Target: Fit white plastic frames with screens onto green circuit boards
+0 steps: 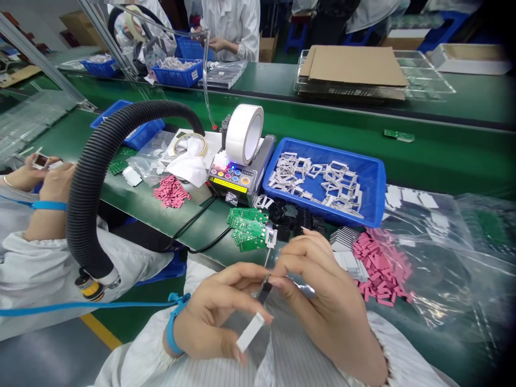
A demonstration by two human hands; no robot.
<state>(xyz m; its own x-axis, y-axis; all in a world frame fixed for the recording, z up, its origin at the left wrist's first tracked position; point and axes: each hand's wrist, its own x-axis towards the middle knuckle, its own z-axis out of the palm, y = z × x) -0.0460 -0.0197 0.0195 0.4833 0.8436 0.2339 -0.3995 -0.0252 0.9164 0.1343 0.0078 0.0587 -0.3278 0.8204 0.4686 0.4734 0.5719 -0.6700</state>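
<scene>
White strip (250,332) between left fingers (237,277); right fingers (294,263) pinch dark tab (265,293).

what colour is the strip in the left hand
White, shown best in the head view: the strip sits in the left hand.

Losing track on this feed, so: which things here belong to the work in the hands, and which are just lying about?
In use: left hand holding a white rectangular pad; right hand pinching a small dark piece.

Lying about: green circuit boards; blue tray of metal frames; pink pads.
</scene>
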